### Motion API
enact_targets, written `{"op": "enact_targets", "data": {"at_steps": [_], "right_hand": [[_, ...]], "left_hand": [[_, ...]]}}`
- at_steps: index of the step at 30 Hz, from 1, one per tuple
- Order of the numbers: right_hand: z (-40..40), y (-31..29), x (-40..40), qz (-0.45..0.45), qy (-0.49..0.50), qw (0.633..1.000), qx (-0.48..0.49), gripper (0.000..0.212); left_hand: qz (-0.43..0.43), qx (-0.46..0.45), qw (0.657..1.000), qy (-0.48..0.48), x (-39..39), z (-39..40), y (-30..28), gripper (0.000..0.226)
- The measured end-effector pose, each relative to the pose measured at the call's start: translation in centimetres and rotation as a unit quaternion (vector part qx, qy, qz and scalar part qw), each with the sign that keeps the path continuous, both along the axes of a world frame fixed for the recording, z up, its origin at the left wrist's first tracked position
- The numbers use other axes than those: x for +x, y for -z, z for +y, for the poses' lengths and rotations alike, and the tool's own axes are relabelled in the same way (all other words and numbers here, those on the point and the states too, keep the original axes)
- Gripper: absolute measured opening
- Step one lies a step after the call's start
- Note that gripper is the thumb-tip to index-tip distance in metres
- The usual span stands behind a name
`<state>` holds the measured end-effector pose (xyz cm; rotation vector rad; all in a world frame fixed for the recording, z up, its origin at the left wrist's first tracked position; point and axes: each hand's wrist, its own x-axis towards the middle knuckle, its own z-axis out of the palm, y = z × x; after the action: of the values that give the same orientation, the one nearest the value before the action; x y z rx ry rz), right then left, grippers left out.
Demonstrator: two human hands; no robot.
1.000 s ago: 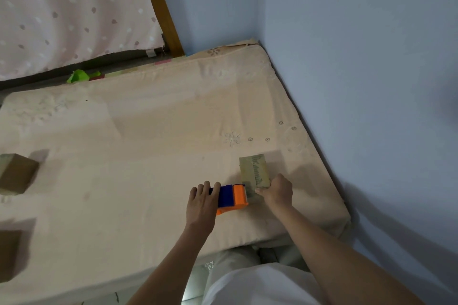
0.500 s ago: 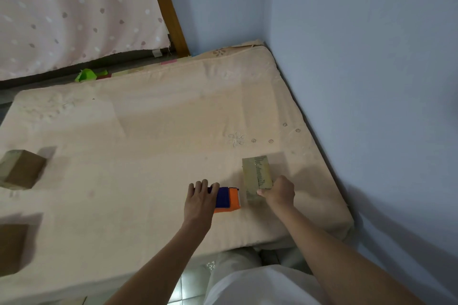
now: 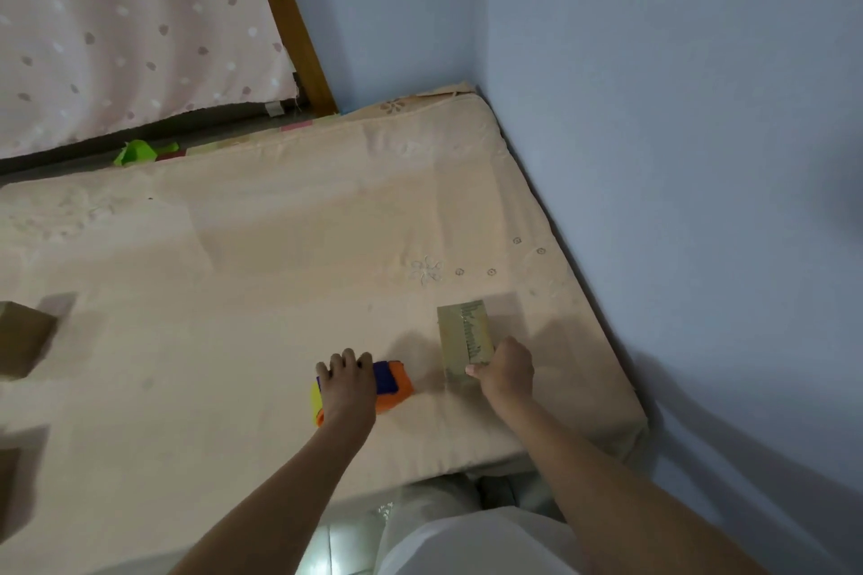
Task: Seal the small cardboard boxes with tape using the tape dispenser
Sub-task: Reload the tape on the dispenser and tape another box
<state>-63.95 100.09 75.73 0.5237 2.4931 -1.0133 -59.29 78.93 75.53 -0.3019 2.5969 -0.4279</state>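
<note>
Near the right front corner of the mattress [image 3: 261, 247], the small cardboard box [image 3: 462, 341] lies with a strip of tape along its top, well short of the mattress's near edge. The right hand [image 3: 506, 371] holds its near end, fingers curled around the corner and thumb against the side. Just left of it, apart from the box, the left hand [image 3: 348, 388] lies over the orange and blue tape dispenser [image 3: 390, 385], fingers close together and bent over its top. Wide bare cream sheet stretches left and far. Another cardboard box [image 3: 23, 343] sits at the left edge. A blue wall [image 3: 677, 154] borders the right side; a dotted curtain [image 3: 116, 23] hangs beyond.
</note>
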Motion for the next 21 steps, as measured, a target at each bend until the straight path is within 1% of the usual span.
{"op": "enact_targets", "data": {"at_steps": [3, 7, 12, 14, 15, 16, 17, 18, 19, 20, 21], "right_hand": [[0.1, 0.0, -0.2, -0.011, 0.006, 1.0, -0.005, 0.05], [0.3, -0.1, -0.4, -0.028, 0.013, 1.0, -0.007, 0.047], [0.3, -0.1, -0.4, -0.03, 0.015, 0.999, -0.007, 0.045], [0.3, -0.1, -0.5, -0.034, 0.012, 0.999, -0.007, 0.045], [0.3, 0.0, -0.5, -0.035, 0.014, 0.999, -0.009, 0.046], [0.3, 0.0, -0.5, -0.036, 0.014, 0.999, -0.008, 0.046], [0.3, -0.1, -0.5, -0.036, 0.013, 0.999, -0.007, 0.048], [0.3, -0.1, -0.6, -0.038, 0.011, 0.999, -0.004, 0.049], [0.3, 0.0, -0.6, -0.039, 0.01, 0.999, -0.002, 0.05], [0.3, -0.1, -0.7, -0.041, 0.009, 0.999, 0.0, 0.051], [0.3, 0.0, -0.7, -0.042, 0.01, 0.999, 0.0, 0.051]], "left_hand": [[0.016, 0.093, 0.991, -0.1, -0.3, -0.3, 0.2, 0.034], [0.04, 0.185, 0.962, -0.195, -0.4, 0.3, 0.7, 0.03], [0.085, 0.254, 0.917, -0.294, 0.5, 1.6, 2.1, 0.019], [0.153, 0.258, 0.908, -0.291, 0.4, 2.3, 2.4, 0.02], [0.193, 0.286, 0.891, -0.295, 0.3, 2.8, 2.1, 0.021], [0.227, 0.331, 0.862, -0.308, 0.2, 3.6, 1.4, 0.021], [0.243, 0.376, 0.832, -0.327, -0.2, 4.2, 1.6, 0.02], [0.231, 0.416, 0.81, -0.342, -0.4, 5.0, 1.3, 0.018], [0.198, 0.469, 0.782, -0.36, -0.6, 5.6, 1.3, 0.019], [0.156, 0.533, 0.734, -0.39, -0.8, 6.2, 1.9, 0.021], [0.118, 0.594, 0.663, -0.44, -1.0, 6.7, 2.2, 0.024]]}}
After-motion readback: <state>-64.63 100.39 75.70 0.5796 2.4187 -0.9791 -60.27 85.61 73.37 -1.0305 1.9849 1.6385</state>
